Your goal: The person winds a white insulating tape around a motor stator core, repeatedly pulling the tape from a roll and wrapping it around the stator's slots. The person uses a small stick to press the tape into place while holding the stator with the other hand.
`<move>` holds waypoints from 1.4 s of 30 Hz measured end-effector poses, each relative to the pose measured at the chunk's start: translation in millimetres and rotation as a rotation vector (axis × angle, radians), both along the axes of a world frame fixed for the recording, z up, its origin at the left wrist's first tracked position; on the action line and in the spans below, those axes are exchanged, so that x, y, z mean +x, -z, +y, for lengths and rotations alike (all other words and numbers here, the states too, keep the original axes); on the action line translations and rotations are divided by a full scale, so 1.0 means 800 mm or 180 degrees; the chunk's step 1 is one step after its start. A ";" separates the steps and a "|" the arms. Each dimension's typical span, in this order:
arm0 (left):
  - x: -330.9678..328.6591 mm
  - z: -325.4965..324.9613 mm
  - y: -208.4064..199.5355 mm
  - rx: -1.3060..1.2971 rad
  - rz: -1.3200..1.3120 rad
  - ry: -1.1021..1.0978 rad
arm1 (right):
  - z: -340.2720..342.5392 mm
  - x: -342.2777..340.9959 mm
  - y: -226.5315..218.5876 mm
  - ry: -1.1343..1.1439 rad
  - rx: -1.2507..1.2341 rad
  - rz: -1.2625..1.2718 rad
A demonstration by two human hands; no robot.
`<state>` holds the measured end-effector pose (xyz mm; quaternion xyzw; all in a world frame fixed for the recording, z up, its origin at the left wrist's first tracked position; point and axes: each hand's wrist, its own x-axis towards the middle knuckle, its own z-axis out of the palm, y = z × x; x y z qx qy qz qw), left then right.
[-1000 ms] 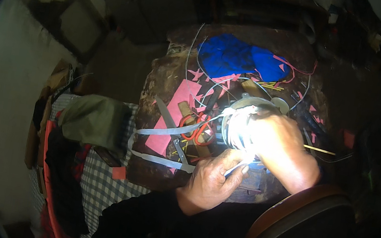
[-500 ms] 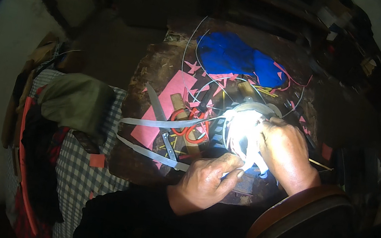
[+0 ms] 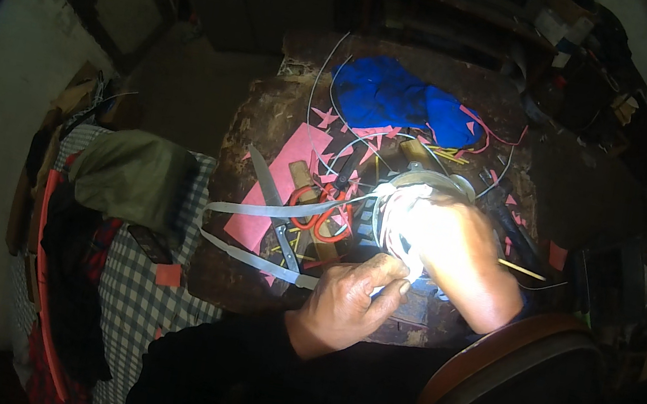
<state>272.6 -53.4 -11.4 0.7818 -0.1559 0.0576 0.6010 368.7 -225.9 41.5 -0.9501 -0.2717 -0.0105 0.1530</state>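
Observation:
A round metal motor housing (image 3: 419, 178) with blue fins stands on the dark worktable, its inside washed out by bright light. Long white tape (image 3: 260, 209) runs from it to the left and loops back to my left hand (image 3: 346, 302). Thumb and forefinger of that hand pinch the tape beside the housing's near side. My right hand (image 3: 461, 260) lies over the housing's right side. Glare and blur hide its fingers, so what they touch does not show.
Left of the housing lie red-handled scissors (image 3: 306, 209), a knife (image 3: 286, 247) and a pink sheet (image 3: 251, 229). Behind are blue cloth (image 3: 381, 94), pink scraps and looping wires. A thin stick (image 3: 522, 269) is at the right. A checked cloth (image 3: 133, 299) and green fabric (image 3: 131, 173) are at left.
My right hand has swung nearer the housing's opening and turned, now covering more of it. My left hand keeps its pinch on the tape, almost in place.

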 end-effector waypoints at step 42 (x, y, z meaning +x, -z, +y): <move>0.002 0.004 -0.004 -0.0106 -0.0062 -0.0130 | 0.047 0.063 -0.079 -0.2126 -0.1137 -0.1854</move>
